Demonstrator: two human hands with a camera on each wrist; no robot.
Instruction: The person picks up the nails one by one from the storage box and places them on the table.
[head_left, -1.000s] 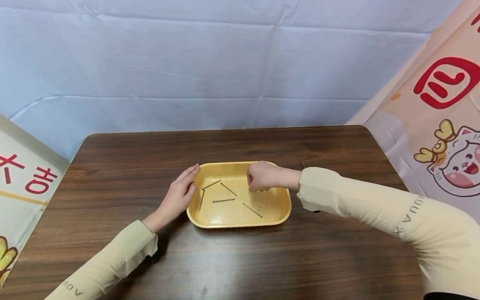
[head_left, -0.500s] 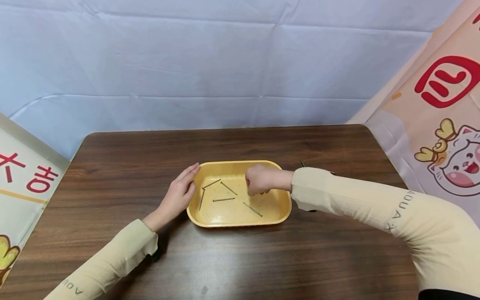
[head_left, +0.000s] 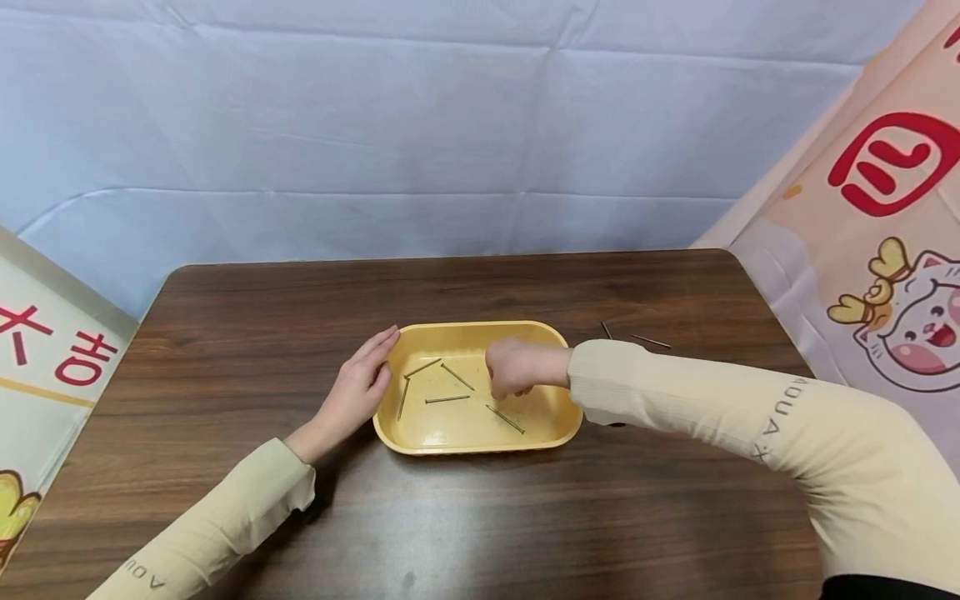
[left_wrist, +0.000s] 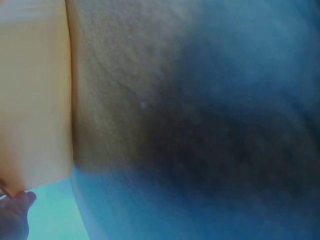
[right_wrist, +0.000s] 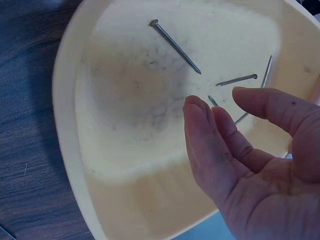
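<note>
In the head view a yellow plastic tray (head_left: 472, 446) stands on the table, with several metal nails lying loose on its floor. My left hand (head_left: 352, 396) rests against the tray's left rim, its fingers fairly straight. Above the right half of the tray hangs my right hand (head_left: 521, 367). The right wrist view shows its thumb (right_wrist: 265, 102) apart from the bent fingers (right_wrist: 200, 135), with nothing between them. A nail (head_left: 505, 419) lies just below this hand. Another nail (head_left: 447, 399) is farther left. The left wrist view catches mostly tray wall (left_wrist: 35, 100) and a fingertip (left_wrist: 22, 200).
On the table right of the tray lie two more nails, one nail (head_left: 651, 342) fully visible and another nail (head_left: 607, 330) near the right sleeve (head_left: 675, 383). The dark wooden table (head_left: 450, 533) runs back to a pale cloth (head_left: 375, 125).
My right hand has shifted slightly left and lower over the tray. Its sleeve has uncovered the nails on the table at right. The left hand stays in place.
</note>
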